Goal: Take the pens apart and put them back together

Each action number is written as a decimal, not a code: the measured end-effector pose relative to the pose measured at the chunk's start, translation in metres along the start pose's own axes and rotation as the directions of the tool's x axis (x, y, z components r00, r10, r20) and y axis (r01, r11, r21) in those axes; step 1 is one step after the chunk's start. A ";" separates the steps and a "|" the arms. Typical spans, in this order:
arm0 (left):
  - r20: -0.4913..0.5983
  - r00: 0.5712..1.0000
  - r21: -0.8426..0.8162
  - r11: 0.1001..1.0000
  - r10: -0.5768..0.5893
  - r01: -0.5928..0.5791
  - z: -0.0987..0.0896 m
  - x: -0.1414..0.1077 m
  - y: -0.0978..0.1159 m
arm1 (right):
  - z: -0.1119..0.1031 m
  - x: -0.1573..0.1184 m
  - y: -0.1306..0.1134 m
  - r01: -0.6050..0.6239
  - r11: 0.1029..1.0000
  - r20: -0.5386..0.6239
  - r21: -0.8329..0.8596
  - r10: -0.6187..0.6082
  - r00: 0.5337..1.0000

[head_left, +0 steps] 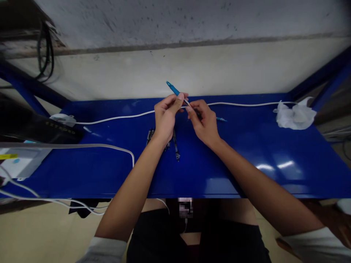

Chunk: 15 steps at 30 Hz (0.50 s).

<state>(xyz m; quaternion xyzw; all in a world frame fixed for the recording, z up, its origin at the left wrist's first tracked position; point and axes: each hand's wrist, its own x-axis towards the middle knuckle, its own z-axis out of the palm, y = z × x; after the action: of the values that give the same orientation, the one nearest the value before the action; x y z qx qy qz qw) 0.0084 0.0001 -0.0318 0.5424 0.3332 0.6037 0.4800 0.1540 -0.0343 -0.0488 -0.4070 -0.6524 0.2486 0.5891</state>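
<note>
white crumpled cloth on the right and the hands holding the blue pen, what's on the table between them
In the head view, only the white cable crosses bare blue table between the crumpled cloth and the right hand.

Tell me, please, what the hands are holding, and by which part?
Both hands, left and right, hold a blue pen by its lower end; its tip points up.

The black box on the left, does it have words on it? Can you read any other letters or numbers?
Black box: a row of pale letters along its edge, too blurred to read.
Yellow label on the grey thing at far left: too small to read.
Blue pen in the hands: no writing shows.
Nothing else bears text.
</note>
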 end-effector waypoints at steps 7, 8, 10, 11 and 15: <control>0.002 1.000 -0.011 1.000 0.016 -0.016 0.000 0.000 0.001 | 0.001 0.003 -0.004 -0.198 0.924 0.074 0.326 0.184 0.980; 0.007 1.000 -0.009 1.000 0.018 -0.018 0.000 0.000 0.001 | 0.001 0.004 -0.004 -0.233 0.894 0.089 0.383 0.215 0.972; 0.019 1.000 0.006 1.000 0.020 -0.020 0.000 0.001 0.001 | 0.002 0.006 -0.005 -0.295 0.823 0.121 0.485 0.271 0.955; 0.027 0.999 0.014 1.000 0.021 -0.021 0.000 0.001 0.001 | 0.001 0.008 -0.007 -0.323 0.786 0.137 0.527 0.296 0.945; 0.056 0.998 0.026 0.999 0.042 -0.044 -0.001 0.001 0.000 | -0.002 0.012 -0.014 -0.444 0.638 0.226 0.630 0.397 0.890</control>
<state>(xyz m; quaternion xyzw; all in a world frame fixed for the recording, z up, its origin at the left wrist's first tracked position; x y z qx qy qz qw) 0.0075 0.0007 -0.0316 0.5726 0.3162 0.5939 0.4684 0.1527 -0.0320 -0.0306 -0.3012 -0.4263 0.6078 0.5984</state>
